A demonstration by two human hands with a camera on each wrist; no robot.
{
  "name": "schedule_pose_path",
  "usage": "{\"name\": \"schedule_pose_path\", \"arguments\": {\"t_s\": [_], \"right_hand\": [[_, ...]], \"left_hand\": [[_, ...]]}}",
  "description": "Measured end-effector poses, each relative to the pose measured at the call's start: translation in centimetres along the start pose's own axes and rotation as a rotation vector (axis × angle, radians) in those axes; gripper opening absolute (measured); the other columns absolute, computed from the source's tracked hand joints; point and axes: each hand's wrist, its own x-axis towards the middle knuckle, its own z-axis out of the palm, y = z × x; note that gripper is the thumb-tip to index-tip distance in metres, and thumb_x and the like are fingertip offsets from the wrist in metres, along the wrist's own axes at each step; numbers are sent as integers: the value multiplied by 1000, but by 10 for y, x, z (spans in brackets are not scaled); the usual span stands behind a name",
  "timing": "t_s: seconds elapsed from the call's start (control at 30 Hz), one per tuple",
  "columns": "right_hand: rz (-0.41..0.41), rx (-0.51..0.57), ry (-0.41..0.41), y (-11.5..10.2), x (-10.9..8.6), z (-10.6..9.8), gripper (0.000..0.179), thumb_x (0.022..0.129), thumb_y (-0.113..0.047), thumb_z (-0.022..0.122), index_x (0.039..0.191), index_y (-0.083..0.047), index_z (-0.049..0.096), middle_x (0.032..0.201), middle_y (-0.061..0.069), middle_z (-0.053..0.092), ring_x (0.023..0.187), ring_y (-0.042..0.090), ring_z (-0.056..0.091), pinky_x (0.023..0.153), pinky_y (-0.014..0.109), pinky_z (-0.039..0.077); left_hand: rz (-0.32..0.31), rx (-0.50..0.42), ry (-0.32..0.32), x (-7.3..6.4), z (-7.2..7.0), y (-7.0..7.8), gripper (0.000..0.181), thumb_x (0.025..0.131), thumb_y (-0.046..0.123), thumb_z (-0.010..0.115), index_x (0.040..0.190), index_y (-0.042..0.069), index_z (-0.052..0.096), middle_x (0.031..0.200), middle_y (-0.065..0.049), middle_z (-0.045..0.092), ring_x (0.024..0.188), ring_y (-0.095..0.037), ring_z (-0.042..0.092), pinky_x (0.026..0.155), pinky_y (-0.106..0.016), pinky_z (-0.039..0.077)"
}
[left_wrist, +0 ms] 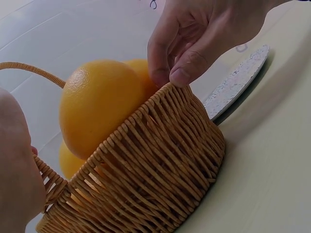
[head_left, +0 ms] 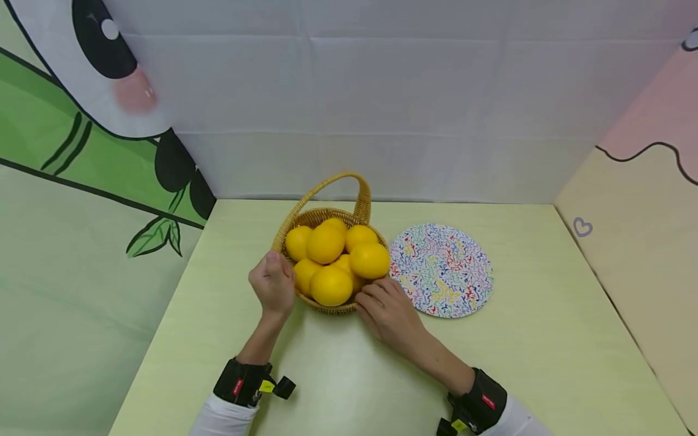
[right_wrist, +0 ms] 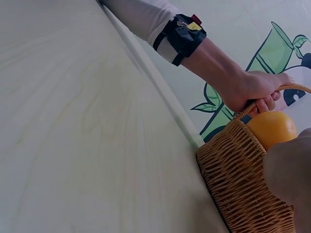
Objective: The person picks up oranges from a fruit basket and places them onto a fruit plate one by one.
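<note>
A woven wicker basket point(head_left: 334, 310) with an arched handle point(head_left: 313, 189) holds several yellow-orange oranges point(head_left: 325, 243), heaped above its rim. My left hand point(head_left: 274, 284) grips the handle low on its left side; the right wrist view shows those fingers point(right_wrist: 265, 104) curled round it. At the basket's front right, my right hand point(head_left: 389, 315) pinches the rim. In the left wrist view its thumb point(left_wrist: 181, 76) lies at the rim's outer edge, with the other fingers over the inner side beside an orange point(left_wrist: 99, 104).
Right of the basket, a round flat board point(head_left: 444, 272) with a multicoloured squiggle pattern lies on the pale table point(head_left: 523, 363). Behind the table hangs a grey-white backdrop point(head_left: 392, 91), with printed side panels at left and right.
</note>
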Motion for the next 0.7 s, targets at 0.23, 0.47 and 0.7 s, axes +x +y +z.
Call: {"name": "schedule_pose_path", "arguments": {"t_s": [0.23, 0.47, 0.7], "right_hand": [[9, 17, 28, 0, -5, -3, 16, 94, -12, 89, 108, -11, 81, 110, 4, 80, 105, 26, 70, 100, 42, 59], [2, 4, -2, 0, -4, -9, 17, 95, -13, 89, 110, -11, 81, 111, 4, 80, 107, 25, 70, 100, 42, 59], [-76, 52, -152, 8, -2, -30, 35, 91, -15, 93, 123, -10, 80, 123, 5, 80, 118, 26, 69, 107, 41, 59]], "left_hand": [[-4, -2, -29, -3, 4, -1, 58, 113, 21, 44, 60, -5, 41, 55, 19, 44, 40, -1, 36, 36, -17, 27], [8, 7, -33, -3, 5, 0, 58, 114, 20, 44, 61, -4, 40, 54, 15, 41, 40, -3, 35, 36, -18, 26], [7, 19, -40, -2, 5, 2, 60, 115, 23, 43, 62, -4, 41, 54, 16, 42, 40, -3, 35, 36, -18, 27]]}}
